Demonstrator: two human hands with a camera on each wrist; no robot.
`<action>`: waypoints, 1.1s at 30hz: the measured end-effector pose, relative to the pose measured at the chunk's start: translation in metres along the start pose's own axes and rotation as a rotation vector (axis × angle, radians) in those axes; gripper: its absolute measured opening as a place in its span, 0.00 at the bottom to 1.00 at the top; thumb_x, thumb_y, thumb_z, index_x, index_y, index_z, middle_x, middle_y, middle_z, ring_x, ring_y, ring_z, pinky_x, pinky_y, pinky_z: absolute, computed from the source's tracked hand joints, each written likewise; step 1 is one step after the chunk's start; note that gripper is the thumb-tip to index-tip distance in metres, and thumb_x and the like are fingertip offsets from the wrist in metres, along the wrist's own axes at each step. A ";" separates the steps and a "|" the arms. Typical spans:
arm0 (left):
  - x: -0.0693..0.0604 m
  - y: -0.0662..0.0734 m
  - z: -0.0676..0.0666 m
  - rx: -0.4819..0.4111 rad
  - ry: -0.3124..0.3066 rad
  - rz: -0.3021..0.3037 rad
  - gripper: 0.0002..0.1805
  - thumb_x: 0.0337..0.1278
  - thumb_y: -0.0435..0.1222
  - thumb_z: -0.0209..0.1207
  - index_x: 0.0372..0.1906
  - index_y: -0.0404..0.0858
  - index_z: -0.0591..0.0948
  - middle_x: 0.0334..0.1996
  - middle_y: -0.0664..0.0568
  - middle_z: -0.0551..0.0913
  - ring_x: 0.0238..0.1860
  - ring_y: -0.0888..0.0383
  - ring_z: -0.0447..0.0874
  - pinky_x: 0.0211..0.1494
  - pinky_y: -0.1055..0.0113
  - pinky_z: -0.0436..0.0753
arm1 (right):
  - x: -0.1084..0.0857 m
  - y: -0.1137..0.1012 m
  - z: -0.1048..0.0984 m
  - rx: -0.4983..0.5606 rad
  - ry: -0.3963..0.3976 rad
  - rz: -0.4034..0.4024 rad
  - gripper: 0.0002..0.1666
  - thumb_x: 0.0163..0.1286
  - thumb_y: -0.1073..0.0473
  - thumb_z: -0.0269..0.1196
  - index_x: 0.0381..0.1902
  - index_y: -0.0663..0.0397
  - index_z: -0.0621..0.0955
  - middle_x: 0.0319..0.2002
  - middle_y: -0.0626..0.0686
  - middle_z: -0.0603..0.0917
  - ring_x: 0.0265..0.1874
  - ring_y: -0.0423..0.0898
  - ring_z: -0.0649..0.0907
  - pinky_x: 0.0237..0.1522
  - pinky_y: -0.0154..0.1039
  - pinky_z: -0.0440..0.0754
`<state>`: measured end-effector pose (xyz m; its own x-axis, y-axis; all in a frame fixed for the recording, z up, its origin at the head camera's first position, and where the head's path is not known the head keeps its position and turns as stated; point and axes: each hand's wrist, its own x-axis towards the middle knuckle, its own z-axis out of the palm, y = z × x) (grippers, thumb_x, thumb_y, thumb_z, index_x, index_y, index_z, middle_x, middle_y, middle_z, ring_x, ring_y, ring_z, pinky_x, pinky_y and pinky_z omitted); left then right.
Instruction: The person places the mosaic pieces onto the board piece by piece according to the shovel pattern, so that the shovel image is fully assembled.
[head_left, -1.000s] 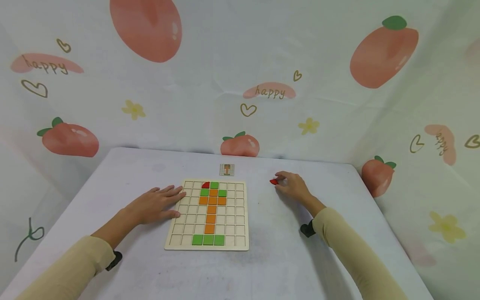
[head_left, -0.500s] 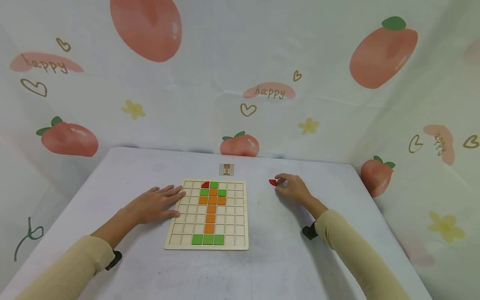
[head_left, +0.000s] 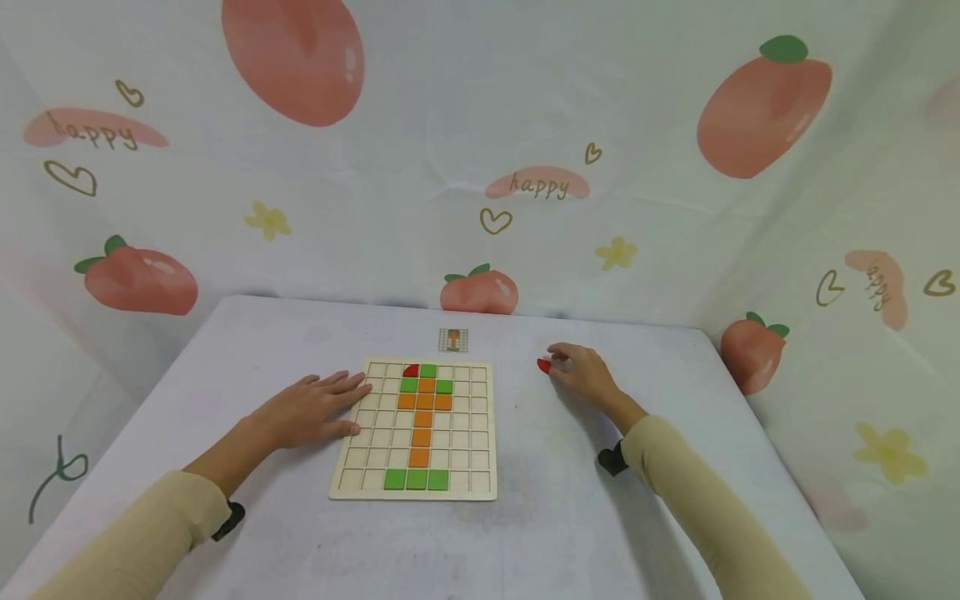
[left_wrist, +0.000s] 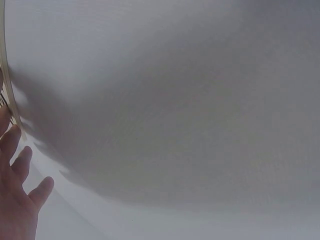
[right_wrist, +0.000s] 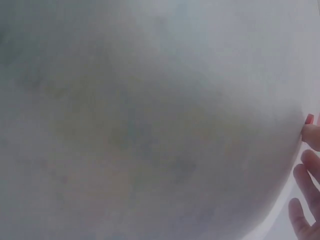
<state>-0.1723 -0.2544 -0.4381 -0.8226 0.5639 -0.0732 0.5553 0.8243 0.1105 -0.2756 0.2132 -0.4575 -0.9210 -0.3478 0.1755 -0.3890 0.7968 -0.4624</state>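
Note:
With thumb and finger, my right hand (head_left: pixel 588 373) pinches a small red tile (head_left: pixel 543 366) with one rounded side, right of the board. A bit of that red tile (right_wrist: pixel 309 119) shows past the fingertips in the right wrist view. My left hand (head_left: pixel 307 411) lies flat with its fingers spread, fingertips on the left edge of the wooden grid board (head_left: pixel 468 433). Green and orange square tiles fill some cells as an upright figure. In the top row a red tile (head_left: pixel 412 371) with a rounded corner sits beside a green tile (head_left: pixel 428 371).
Behind the board lies a small card (head_left: pixel 453 340) with a printed grid picture. The white table (head_left: pixel 555 517) reaches back to a hanging cloth (head_left: pixel 405 167) printed with peaches. A dark band (head_left: pixel 613 458) is on the right wrist.
The red tile in my right hand has turned slightly, showing more of its face, and shifted a touch left. My left hand and the board have stayed put.

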 end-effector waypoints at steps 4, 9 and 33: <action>-0.001 0.000 0.000 -0.002 0.005 0.006 0.39 0.67 0.60 0.53 0.74 0.40 0.68 0.73 0.43 0.66 0.72 0.39 0.63 0.67 0.38 0.66 | 0.004 -0.001 0.002 -0.017 -0.021 0.001 0.23 0.64 0.66 0.68 0.58 0.62 0.81 0.49 0.58 0.86 0.50 0.55 0.83 0.57 0.55 0.78; -0.001 0.001 -0.001 0.000 0.003 0.004 0.39 0.67 0.60 0.53 0.74 0.41 0.68 0.73 0.44 0.66 0.72 0.39 0.63 0.67 0.38 0.66 | 0.008 -0.004 0.005 -0.017 -0.041 0.009 0.25 0.64 0.65 0.69 0.59 0.61 0.80 0.51 0.58 0.86 0.50 0.55 0.83 0.58 0.55 0.77; 0.000 0.000 0.001 0.003 -0.012 -0.016 0.40 0.67 0.61 0.52 0.75 0.41 0.67 0.74 0.44 0.65 0.73 0.39 0.62 0.68 0.38 0.66 | 0.003 -0.010 0.002 -0.012 -0.062 -0.054 0.22 0.61 0.64 0.71 0.54 0.63 0.82 0.42 0.57 0.88 0.46 0.55 0.84 0.55 0.55 0.78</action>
<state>-0.1724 -0.2541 -0.4388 -0.8299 0.5510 -0.0871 0.5423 0.8335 0.1061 -0.2741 0.2027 -0.4543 -0.8959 -0.4197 0.1453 -0.4382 0.7817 -0.4437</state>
